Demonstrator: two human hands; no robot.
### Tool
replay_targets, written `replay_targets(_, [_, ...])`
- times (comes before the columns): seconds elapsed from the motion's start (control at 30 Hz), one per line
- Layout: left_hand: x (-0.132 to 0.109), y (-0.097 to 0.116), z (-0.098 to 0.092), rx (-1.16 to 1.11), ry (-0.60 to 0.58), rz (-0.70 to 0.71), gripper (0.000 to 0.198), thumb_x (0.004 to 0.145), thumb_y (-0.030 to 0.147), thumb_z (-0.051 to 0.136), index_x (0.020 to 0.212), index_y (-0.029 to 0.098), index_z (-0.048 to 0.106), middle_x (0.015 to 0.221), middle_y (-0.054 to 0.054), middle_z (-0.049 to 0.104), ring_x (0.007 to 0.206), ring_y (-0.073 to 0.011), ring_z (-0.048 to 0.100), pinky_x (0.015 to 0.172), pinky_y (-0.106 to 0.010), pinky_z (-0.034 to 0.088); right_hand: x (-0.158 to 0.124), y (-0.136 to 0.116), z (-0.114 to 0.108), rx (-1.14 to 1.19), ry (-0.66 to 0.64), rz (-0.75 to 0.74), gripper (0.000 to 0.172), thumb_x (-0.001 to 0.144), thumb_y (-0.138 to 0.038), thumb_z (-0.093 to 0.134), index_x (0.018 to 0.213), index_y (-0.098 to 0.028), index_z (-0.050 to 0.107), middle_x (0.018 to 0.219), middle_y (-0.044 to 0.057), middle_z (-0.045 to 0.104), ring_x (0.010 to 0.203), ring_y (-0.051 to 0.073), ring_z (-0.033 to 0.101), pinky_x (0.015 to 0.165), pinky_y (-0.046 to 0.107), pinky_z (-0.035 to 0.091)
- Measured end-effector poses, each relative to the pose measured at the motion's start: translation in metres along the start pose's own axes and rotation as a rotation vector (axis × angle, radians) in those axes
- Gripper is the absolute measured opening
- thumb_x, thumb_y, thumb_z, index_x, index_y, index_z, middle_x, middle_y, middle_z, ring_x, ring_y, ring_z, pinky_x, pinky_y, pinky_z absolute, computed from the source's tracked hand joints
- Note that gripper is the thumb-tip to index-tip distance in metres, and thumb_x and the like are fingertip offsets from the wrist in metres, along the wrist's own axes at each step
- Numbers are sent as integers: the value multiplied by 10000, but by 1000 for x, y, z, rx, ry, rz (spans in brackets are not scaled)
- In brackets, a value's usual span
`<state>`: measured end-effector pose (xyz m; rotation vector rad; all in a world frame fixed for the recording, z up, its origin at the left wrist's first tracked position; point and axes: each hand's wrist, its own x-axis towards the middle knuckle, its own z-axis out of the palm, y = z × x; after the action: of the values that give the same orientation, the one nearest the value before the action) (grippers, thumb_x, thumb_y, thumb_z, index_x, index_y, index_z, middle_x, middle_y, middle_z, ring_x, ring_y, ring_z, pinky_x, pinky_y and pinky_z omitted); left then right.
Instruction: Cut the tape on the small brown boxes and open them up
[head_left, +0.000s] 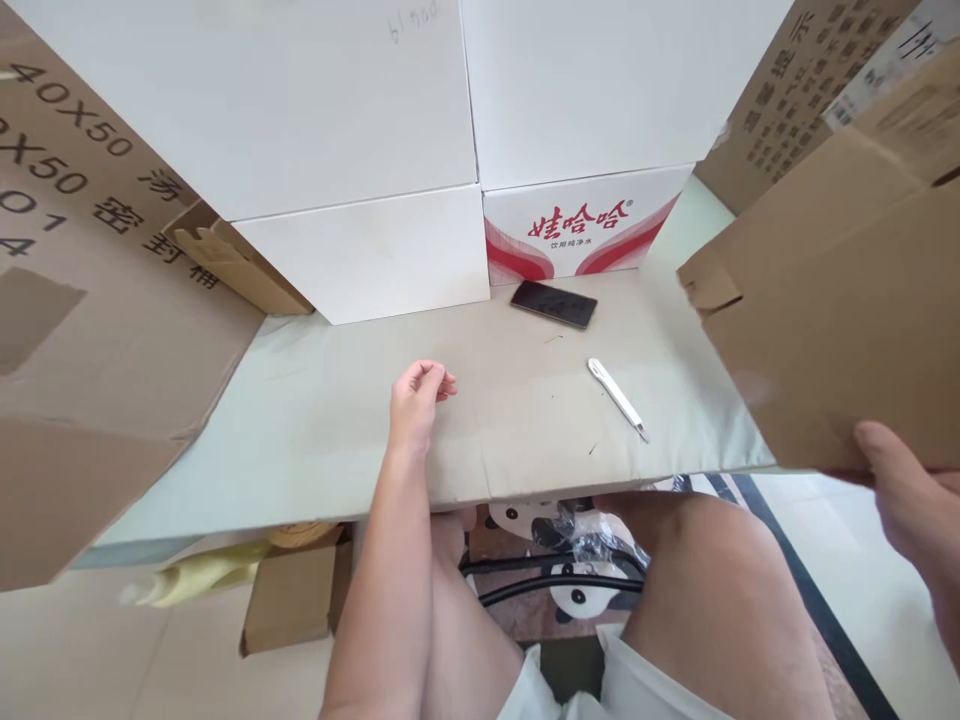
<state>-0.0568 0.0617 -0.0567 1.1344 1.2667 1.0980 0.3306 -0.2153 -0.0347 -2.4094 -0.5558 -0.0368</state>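
Over the middle of the cloth-covered table [517, 420] is my left hand [424, 385], its fingers curled in and the thumb against them. Nothing shows between them. At the right edge my right hand [900, 490] grips a brown cardboard piece [817, 290] by its lower edge, thumb on the near face; the other fingers are mostly hidden. The cardboard is held up and tilted beside the table. A white utility knife [617, 398] lies on the cloth between my hands, its blade tip toward me. Behind it rests a black smartphone [555, 304], screen up.
White cartons [367, 260] are stacked at the back, one with red print [577, 235]. A large brown box [97, 330] fills the left side; another printed brown box [795, 110] stands back right. Below the table is a small cardboard box [289, 600] on the floor.
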Motion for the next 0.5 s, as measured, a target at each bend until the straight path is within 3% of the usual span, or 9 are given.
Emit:
replay_targets(0.07, [0, 1, 2, 6, 6, -3, 249, 687, 429, 711, 705, 208, 597, 704, -18, 690, 607, -135, 630, 635, -270, 478, 25, -51, 15, 45, 99, 98, 496, 797, -644, 740, 1005, -201, 819, 1075, 287, 765, 1104, 463, 719, 622, 552, 536])
replay_targets(0.13, [-1, 1, 2, 15, 12, -6, 251, 688, 430, 711, 703, 205, 600, 694, -16, 684, 602, -136, 626, 634, -273, 475, 61, -105, 35, 302, 38, 7, 593, 851, -490, 743, 1318, -126, 713, 1342, 237, 701, 1124, 368, 728, 613, 416, 563])
replay_targets(0.17, [-1, 1, 2, 21, 14, -6, 252, 688, 429, 713, 700, 204, 601, 689, -15, 681, 601, -136, 624, 633, -275, 474, 81, -128, 46, 348, -21, -15, 597, 885, -434, 709, 1362, -78, 670, 1376, 251, 675, 1123, 346, 728, 620, 386, 554])
replay_targets(0.2, [-2, 1, 1, 26, 14, -7, 252, 690, 427, 715, 696, 203, 601, 685, -15, 679, 600, -138, 621, 633, -277, 474, 99, -148, 57, 289, 1, -54, 580, 956, -402, 601, 1392, -19, 621, 1382, 289, 653, 1122, 323, 728, 616, 366, 533])
replay_targets(0.23, [-2, 0, 0, 30, 15, -7, 248, 695, 424, 714, 693, 203, 601, 683, -15, 678, 600, -139, 620, 634, -279, 474, 114, -164, 67, 158, -102, -72, 583, 1012, -376, 488, 1433, 22, 548, 1380, 335, 628, 1128, 301, 729, 628, 357, 521])
replay_targets(0.27, [-2, 0, -2, 33, 16, -6, 242, 703, 417, 712, 689, 203, 601, 683, -15, 677, 602, -140, 619, 637, -280, 476, 124, -175, 78, 90, -187, -74, 557, 1008, -373, 508, 1352, 57, 596, 1273, 371, 667, 1068, 311, 750, 631, 374, 514])
replay_targets(0.33, [-3, 1, -6, 38, 23, -6, 222, 723, 395, 704, 685, 203, 600, 683, -17, 677, 607, -142, 620, 641, -281, 477, 126, -186, 99, -81, -365, -111, 473, 944, -412, 641, 1012, 48, 726, 1025, 359, 730, 981, 349, 767, 674, 427, 511])
replay_targets(0.4, [-3, 2, -11, 37, 33, -8, 202, 745, 372, 693, 685, 202, 603, 686, -19, 677, 611, -143, 622, 644, -281, 480, 106, -187, 119, -224, -516, -201, 400, 811, -426, 803, 676, -65, 696, 870, 282, 744, 993, 385, 754, 759, 471, 505])
replay_targets(0.5, [-4, 4, -16, 20, 33, 0, 167, 767, 340, 672, 693, 200, 618, 697, -17, 677, 622, -143, 629, 657, -280, 486, 57, -188, 140, -407, -656, -371, 372, 710, -400, 889, 578, -164, 632, 883, 198, 752, 1088, 395, 705, 863, 503, 479])
